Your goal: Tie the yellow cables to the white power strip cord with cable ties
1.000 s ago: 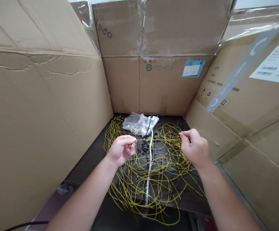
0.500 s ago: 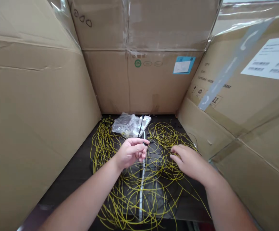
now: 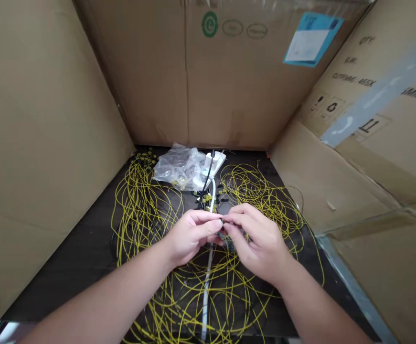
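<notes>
Between thumb and index finger, my left hand (image 3: 195,236) pinches a small black piece (image 3: 221,221), mostly covered by the fingertips. My right hand (image 3: 260,236) is closed at the same spot, its fingertips meeting the left ones; what it pinches is too small to make out. Beneath both hands spread thin yellow wires (image 3: 225,272), loosely tangled. A fuller bundle of yellow wires (image 3: 132,191) lies to the left, and a looped coil of yellow wire (image 3: 247,184) to the right. Small black and yellow parts (image 3: 209,200) lie just beyond my hands.
A crumpled clear plastic bag (image 3: 179,167) lies at the back beside a white power strip (image 3: 215,162). From there a white cable (image 3: 207,286) runs toward me, near a black cable (image 3: 209,174). Cardboard boxes wall in the dark table (image 3: 75,267) left, right (image 3: 365,181) and behind (image 3: 225,95).
My right hand has moved left from over the coil and closed its fingers against the left fingertips. My left hand still pinches the black piece. The camera view has tilted down.
</notes>
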Motion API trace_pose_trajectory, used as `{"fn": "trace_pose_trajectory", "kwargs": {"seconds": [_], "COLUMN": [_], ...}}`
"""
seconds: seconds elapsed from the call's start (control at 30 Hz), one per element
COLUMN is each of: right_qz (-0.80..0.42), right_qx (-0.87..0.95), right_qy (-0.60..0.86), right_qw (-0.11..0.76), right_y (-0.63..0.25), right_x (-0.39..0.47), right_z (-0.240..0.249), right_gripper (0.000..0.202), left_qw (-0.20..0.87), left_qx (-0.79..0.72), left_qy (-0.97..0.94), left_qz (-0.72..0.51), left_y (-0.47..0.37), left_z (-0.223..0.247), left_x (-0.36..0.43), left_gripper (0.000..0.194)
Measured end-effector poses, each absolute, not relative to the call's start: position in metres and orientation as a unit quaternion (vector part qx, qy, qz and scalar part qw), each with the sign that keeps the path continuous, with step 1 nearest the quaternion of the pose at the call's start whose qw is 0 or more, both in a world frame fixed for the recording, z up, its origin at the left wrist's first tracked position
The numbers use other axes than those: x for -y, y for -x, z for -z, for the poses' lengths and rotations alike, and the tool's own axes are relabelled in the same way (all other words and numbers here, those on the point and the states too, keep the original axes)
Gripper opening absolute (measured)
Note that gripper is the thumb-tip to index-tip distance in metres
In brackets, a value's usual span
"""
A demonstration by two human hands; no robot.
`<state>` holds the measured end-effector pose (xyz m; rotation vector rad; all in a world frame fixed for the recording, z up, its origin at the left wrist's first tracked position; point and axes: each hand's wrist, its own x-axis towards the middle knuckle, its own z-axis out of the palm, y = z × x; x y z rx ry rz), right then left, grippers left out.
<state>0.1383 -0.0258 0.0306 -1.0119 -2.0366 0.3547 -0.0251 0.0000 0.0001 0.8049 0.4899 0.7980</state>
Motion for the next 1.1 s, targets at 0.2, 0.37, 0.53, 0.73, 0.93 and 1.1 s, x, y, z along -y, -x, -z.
{"fn": "trace_pose_trajectory", "kwargs": {"seconds": [0.2,0.37,0.53,0.73,0.93,1.1], "right_qz": [-0.155,-0.199,-0.202,-0.202,-0.244,-0.245], "right_qx": [0.794,0.782,0.787,0.787,0.775,0.772], "right_qy": [0.413,0.429,0.436,0.429,0.418,0.417], "right_qw": [0.418,0.406,0.388,0.395,0.405,0.413], "right_y": [-0.14,-0.139,-0.139,-0.138,-0.136,-0.136], "right_x": [0.028,0.027,0.025,0.024,0.023,0.023], "right_z": [-0.024,-0.015,-0.01,-0.011,-0.012,-0.013], "right_gripper": [0.014,0.01,0.008,0.007,0.01,0.011], "left_qw": [0.825,0.836,0.824,0.796,0.803,0.803], "left_qx": [-0.239,-0.216,-0.223,-0.263,-0.306,-0.314], "left_qy": [-0.347,-0.342,-0.369,-0.406,-0.362,-0.354], "left_qz": [-0.378,-0.372,-0.367,-0.364,-0.362,-0.363], "left_y": [0.022,0.02,0.02,0.021,0.02,0.02], "left_z": [0.0,0.001,0.003,0.005,0.001,-0.001], "left_x": [0.002,0.005,0.005,0.006,0.006,0.006], "left_gripper": [0.019,0.019,0.021,0.018,0.02,0.023]}}
